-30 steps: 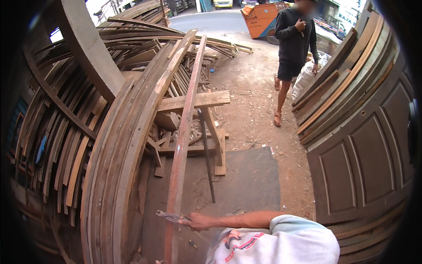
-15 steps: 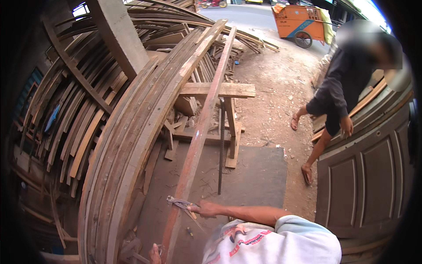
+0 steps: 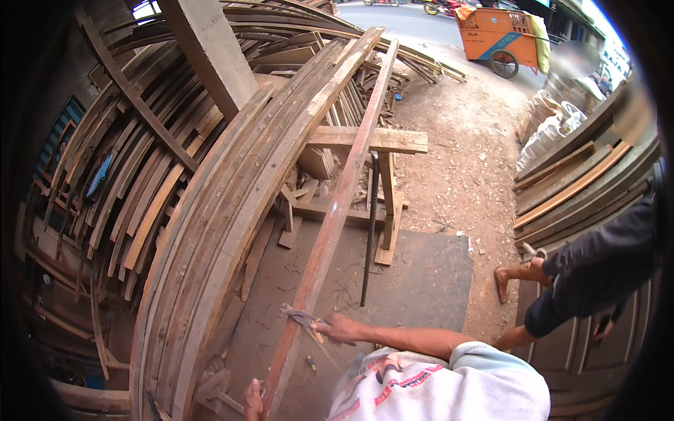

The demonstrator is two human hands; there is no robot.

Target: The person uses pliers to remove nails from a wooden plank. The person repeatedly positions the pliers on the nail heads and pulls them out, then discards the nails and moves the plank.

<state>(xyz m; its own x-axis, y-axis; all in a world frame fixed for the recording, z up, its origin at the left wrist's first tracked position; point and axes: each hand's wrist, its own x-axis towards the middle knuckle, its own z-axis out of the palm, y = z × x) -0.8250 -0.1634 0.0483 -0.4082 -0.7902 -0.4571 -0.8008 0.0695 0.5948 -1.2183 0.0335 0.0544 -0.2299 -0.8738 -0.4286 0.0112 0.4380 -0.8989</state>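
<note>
A long reddish wooden beam (image 3: 330,210) runs from the lower edge up to a trestle. My right hand (image 3: 342,328) is closed round a handle of metal pincers (image 3: 300,316), whose jaws lie over the beam's upper face. Whether the jaws bite on anything is too small to make out. At the beam's near end, my left hand (image 3: 253,401) is closed against its left side, partly cut off by the lower edge.
The wooden trestle (image 3: 368,140) bears the beam's far part, a dark metal bar (image 3: 370,231) upright beside it. Stacked planks (image 3: 210,245) fill the left. At right, another person (image 3: 597,266) stands among boards and a panelled door (image 3: 590,344). An orange cart (image 3: 498,42) is farther off.
The other person has come nearer along the right side. The whole scene has shifted slightly right in view. My hands and the pincers keep nearly the same place on the beam.
</note>
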